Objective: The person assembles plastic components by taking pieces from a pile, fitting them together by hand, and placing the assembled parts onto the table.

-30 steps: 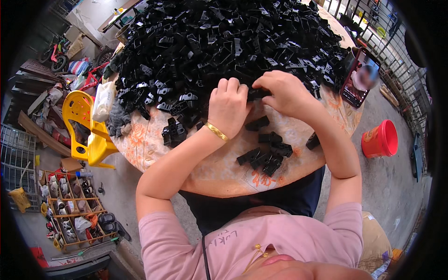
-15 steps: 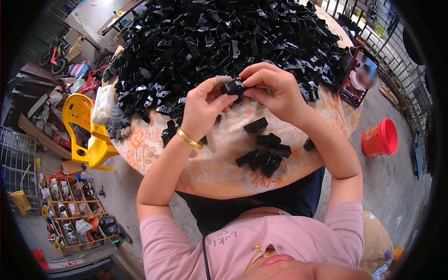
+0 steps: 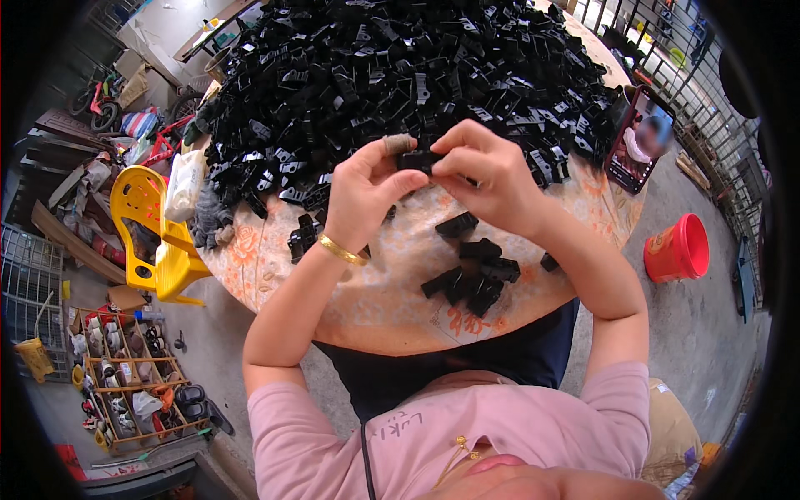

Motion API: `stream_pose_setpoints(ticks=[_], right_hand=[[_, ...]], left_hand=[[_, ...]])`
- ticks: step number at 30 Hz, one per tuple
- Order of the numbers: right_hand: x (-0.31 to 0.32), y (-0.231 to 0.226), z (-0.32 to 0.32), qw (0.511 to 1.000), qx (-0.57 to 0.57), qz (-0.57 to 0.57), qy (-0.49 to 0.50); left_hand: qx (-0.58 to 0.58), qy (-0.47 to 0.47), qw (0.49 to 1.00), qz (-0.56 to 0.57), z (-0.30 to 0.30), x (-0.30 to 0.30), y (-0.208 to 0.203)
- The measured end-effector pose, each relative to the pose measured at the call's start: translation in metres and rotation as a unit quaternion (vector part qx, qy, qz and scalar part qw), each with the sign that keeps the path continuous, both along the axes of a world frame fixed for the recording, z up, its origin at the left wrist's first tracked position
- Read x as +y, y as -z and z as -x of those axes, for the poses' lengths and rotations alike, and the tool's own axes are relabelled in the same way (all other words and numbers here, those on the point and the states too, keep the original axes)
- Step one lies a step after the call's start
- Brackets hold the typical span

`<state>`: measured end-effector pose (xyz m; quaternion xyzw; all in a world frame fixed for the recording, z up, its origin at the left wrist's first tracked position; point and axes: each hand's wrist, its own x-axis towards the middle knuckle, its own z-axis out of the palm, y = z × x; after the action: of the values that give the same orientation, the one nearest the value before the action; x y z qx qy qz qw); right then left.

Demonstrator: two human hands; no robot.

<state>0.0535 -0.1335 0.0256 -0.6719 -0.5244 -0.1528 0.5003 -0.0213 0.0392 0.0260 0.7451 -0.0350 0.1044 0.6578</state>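
While your left hand (image 3: pixel 357 190) pinches a small, glossy black plastic-looking piece (image 3: pixel 414 162) at the frame's upper centre, your right hand (image 3: pixel 493 177) nips its right end, probably for steadiness above the orange-flowered, cloth-covered counter (image 3: pixel 379 304).

The tabletop (image 3: pixel 383 304) is cream with orange flowers, the heaped parts (image 3: pixel 400 75) black. Past its left edge the chair (image 3: pixel 177 268) is yellow; past the right, the bucket (image 3: pixel 667 255) red.
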Motion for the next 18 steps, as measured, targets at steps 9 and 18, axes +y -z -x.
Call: stream_pose_setpoints(ticks=[9, 18], right_hand=[[-0.004, 0.000, -0.009, 0.938, 0.327, 0.049, -0.104], [-0.035, -0.015, -0.039, 0.944, 0.246, 0.195, -0.106]], left_hand=[[-0.010, 0.037, 0.996, 0.080, 0.002, -0.002, -0.005], [-0.009, 0.170, 0.968, -0.182, 0.012, -0.010, -0.015]])
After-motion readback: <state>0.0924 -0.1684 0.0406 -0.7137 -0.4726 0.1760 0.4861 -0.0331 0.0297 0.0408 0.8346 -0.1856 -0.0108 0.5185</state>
